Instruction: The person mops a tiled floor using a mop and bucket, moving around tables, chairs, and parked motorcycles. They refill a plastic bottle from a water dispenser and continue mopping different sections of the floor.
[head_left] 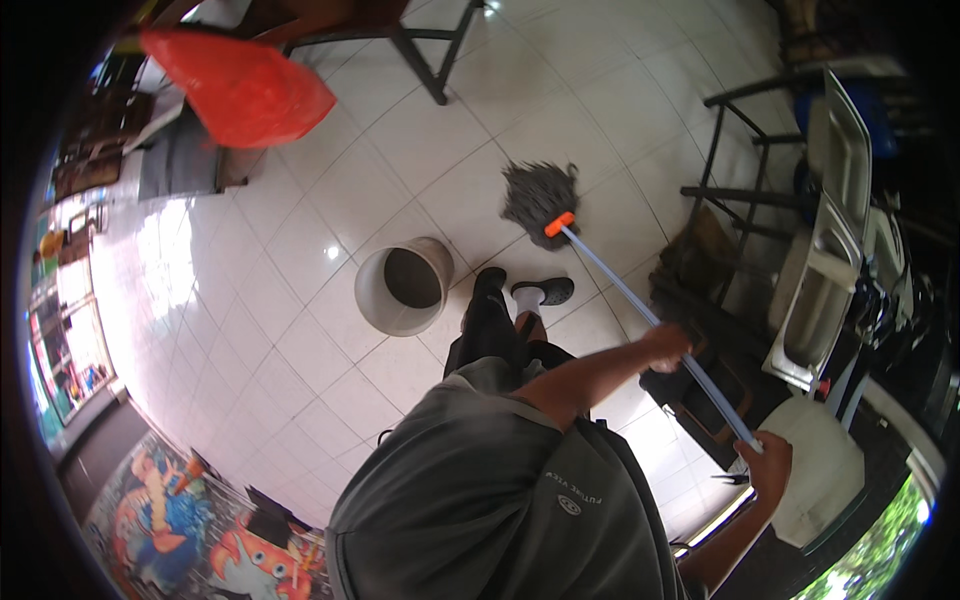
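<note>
I hold a mop with both hands, off to my right. Its grey string head [540, 198] rests on the white tiled floor [300, 300], just beyond my feet. An orange collar [559, 224] joins the head to a long light-blue handle [620, 290]. My left hand [668, 346] grips the handle about midway. My right hand [771, 464] is closed around its upper end. A round white bucket [403, 288] stands on the floor, close to the left of my feet [520, 290] and apart from the mop head.
A red plastic bag [245, 88] hangs at the upper left by dark table legs [425, 62]. A steel sink unit [835, 250] on a black frame and a white round seat [825, 470] crowd the right. A colourful painted wall [190, 525] runs along the lower left.
</note>
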